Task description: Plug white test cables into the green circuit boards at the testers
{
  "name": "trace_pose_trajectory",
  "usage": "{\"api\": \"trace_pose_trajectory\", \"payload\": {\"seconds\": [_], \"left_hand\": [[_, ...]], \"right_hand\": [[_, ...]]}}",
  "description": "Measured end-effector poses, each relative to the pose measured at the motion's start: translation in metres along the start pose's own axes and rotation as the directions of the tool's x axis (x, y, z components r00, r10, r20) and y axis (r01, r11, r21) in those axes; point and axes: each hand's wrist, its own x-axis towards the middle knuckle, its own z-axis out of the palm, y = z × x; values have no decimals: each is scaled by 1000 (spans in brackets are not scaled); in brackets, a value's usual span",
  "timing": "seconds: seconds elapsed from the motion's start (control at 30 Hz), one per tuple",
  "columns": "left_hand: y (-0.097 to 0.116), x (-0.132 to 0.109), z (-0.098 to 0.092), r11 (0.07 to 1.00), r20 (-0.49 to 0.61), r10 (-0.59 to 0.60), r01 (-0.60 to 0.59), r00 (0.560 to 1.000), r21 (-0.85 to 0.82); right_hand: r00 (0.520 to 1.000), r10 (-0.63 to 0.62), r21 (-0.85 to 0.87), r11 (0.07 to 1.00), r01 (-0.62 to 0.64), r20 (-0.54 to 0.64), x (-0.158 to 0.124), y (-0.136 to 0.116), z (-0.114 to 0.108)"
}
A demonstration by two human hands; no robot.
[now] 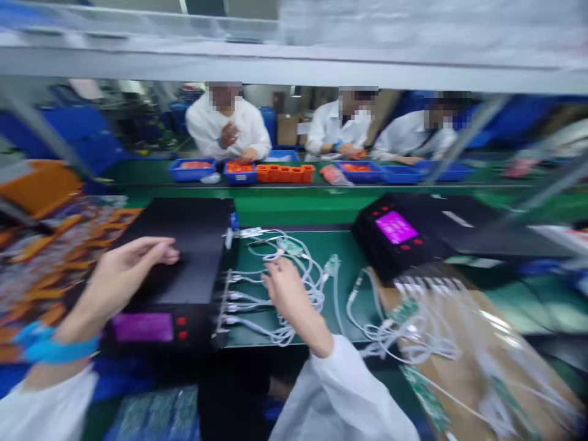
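My left hand (124, 272) hovers over the top of a black test box (184, 245) with a purple screen (143, 326) and red buttons; its fingers are loosely apart and hold nothing. A blue wrist strap (50, 348) circles that wrist. My right hand (287, 291) reaches into a tangle of white cables (294, 269) plugged into the box's right side, on the green mat (340, 245). Motion blur hides whether those fingers grip a cable.
A second black box with a purple screen (395, 228) stands to the right, more white cables and green boards (427, 318) lying on a cardboard box in front of it. Orange trays (41, 257) sit at left. Three people in white coats work across the conveyor by blue bins (239, 171).
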Motion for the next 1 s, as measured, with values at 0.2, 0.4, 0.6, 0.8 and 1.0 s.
{"api": "trace_pose_trajectory", "payload": {"seconds": [0.2,0.4,0.6,0.8,1.0], "left_hand": [[0,11,4,948,-45,111,-119,993,-295],[-6,9,2,916,37,155,-129,987,-381],[-8,11,0,913,82,184,-140,979,-384],[-9,10,-1,920,92,187,-142,978,-365],[-10,9,-1,919,90,187,-142,978,-368]], "right_hand": [[937,-226,426,844,325,-267,-13,-70,-23],[932,-262,461,814,352,-248,-21,-109,26],[931,-243,476,807,350,-273,-22,-105,43],[930,-242,495,794,353,-276,-24,-105,45],[936,-218,519,785,337,-278,-24,-110,39]]}}
